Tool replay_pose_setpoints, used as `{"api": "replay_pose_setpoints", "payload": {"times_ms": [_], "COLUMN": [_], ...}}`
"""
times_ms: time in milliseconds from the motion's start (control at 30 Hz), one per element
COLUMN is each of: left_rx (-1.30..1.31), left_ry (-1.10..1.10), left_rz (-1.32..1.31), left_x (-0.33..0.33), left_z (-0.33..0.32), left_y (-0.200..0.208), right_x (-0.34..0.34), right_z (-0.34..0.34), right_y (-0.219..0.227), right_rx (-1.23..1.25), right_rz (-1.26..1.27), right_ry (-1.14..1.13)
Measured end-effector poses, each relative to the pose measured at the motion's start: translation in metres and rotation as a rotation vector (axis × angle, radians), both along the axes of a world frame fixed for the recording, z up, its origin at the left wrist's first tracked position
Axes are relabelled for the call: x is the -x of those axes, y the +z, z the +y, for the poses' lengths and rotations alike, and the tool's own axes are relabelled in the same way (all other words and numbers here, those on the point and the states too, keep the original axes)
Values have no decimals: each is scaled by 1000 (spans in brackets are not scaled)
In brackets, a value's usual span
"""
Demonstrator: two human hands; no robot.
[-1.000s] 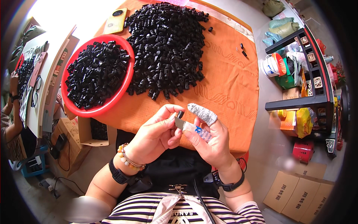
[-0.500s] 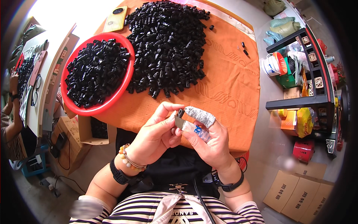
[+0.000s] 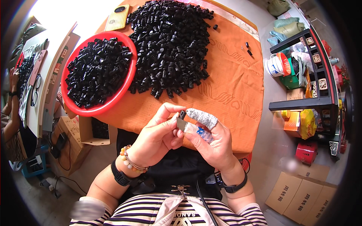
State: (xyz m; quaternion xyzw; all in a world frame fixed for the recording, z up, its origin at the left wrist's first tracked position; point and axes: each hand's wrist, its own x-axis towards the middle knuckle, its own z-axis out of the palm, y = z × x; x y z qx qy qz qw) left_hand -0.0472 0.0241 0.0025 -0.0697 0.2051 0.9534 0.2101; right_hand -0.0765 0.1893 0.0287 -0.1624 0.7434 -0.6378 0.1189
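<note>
Close in front of my body, my left hand (image 3: 157, 130) pinches a small black plastic part (image 3: 183, 113) between thumb and fingers. My right hand (image 3: 218, 148) is closed on a short flat metal blade (image 3: 181, 124), whose wrapped white-and-blue grip (image 3: 204, 133) lies under the thumb. The blade is up against the black part or just beside it; the exact contact is hidden by fingers. A grey knitted finger cover (image 3: 203, 117) sits on my right index finger. Beyond my hands, a big pile of similar black parts (image 3: 169, 45) covers the cloth.
An orange cloth (image 3: 230, 83) covers the table. A red basin (image 3: 134, 69) full of black parts stands at left, beside a yellow box-like device (image 3: 117, 18). A few loose parts (image 3: 249, 49) lie far right. Below left is an open carton (image 3: 94, 141); another person's hand (image 3: 14, 79) shows far left.
Both of my hands keep almost the same pose around the black part and the blade. At the far left, the other person's arm has shifted slightly.
</note>
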Motion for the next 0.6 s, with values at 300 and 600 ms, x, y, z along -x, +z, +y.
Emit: {"api": "replay_pose_setpoints", "payload": {"times_ms": [300, 600], "left_rx": [23, 67], "left_ry": [10, 23], "left_rz": [-31, -48], "left_x": [-2, -3], "left_z": [0, 1], "left_y": [1, 4], "right_x": [1, 1], "right_z": [0, 5], "right_y": [1, -3], "right_rx": [118, 133], "right_rz": [-158, -219], "right_ry": [47, 73]}}
